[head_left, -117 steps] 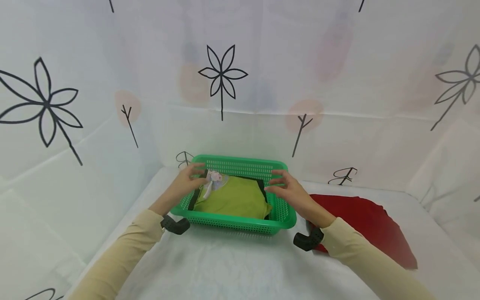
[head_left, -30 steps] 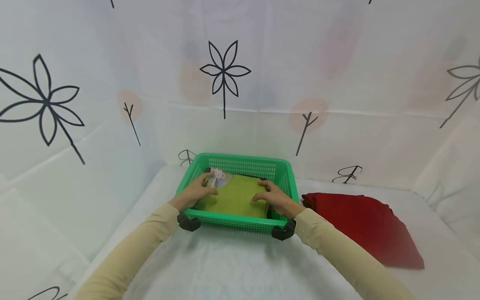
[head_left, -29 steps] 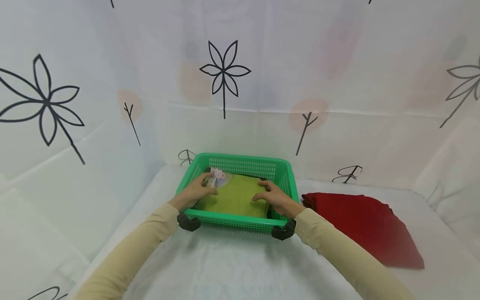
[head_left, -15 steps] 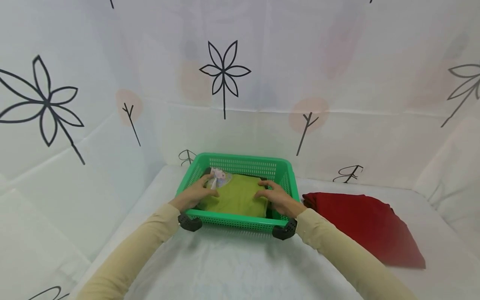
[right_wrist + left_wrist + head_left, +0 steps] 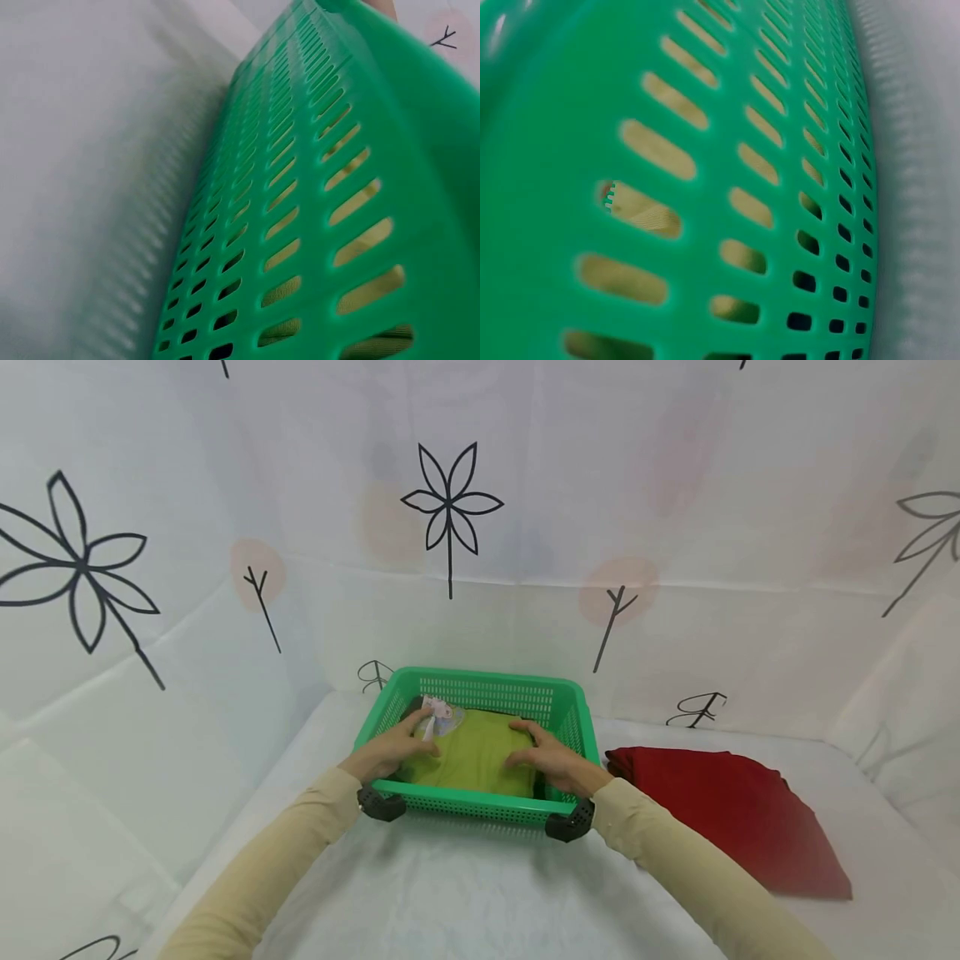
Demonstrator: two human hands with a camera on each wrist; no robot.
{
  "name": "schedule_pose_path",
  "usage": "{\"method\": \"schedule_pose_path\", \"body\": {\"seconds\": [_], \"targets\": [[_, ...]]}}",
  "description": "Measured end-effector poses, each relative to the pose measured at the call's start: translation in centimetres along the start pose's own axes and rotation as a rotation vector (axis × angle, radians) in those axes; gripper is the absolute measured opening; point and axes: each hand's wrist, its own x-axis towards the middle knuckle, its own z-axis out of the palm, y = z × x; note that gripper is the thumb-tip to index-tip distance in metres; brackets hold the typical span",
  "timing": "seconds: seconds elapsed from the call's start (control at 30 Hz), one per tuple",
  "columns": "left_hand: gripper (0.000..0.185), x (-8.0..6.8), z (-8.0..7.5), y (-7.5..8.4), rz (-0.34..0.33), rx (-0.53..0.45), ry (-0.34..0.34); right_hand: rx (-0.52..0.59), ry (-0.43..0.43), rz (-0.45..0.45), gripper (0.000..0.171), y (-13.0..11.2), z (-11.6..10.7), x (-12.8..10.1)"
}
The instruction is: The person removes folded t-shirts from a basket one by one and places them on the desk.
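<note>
A folded yellow-green garment (image 5: 480, 752), with a pale cartoon print at its far left corner, lies in a green plastic basket (image 5: 491, 681). Dark cloth shows along its edges. My left hand (image 5: 390, 750) reaches over the basket's near rim and rests on the garment's left side, thumb and fingers spread apart. On the opposite side, my right hand (image 5: 555, 756) lies against the garment's right edge, fingertips bent onto the cloth. In both wrist views the perforated basket wall (image 5: 712, 172) fills much of the picture and hides the fingers; yellow-green cloth shows through its slots.
A folded red cloth (image 5: 731, 818) lies on the white-covered table (image 5: 465, 893) to the right of the basket, partly behind my right sleeve. White sheets (image 5: 510, 527) printed with black flowers hang at the back and sides.
Since the oldest frame both hands have come down and inward from above the basket onto the garment, which sits narrower and smoother. Over the last second they shift only slightly.
</note>
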Motion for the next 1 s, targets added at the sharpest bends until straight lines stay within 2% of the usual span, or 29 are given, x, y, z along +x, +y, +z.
{"method": "schedule_pose_path", "body": {"seconds": [0.27, 0.47, 0.63, 0.77, 1.0], "targets": [[0.091, 0.06, -0.23, -0.10, 0.011, -0.006, -0.014, 0.017, -0.018, -0.027, 0.080, 0.28, 0.14, 0.18], [0.089, 0.03, -0.33, -0.12, -0.006, 0.002, 0.023, 0.010, -0.009, -0.043, 0.079, 0.19, 0.22, 0.30], [0.084, -0.42, -0.68, 0.31, 0.030, 0.031, 0.039, 0.022, 0.014, -0.069, 0.077, -0.12, 0.31, 0.11], [0.082, -0.72, -0.90, 0.71, 0.056, 0.011, 0.049, 0.046, 0.022, -0.090, 0.075, -0.17, 0.25, 0.10], [0.082, -0.62, -0.99, 0.76, 0.058, -0.002, 0.055, 0.060, 0.022, -0.111, 0.075, -0.11, 0.18, 0.09]]}}
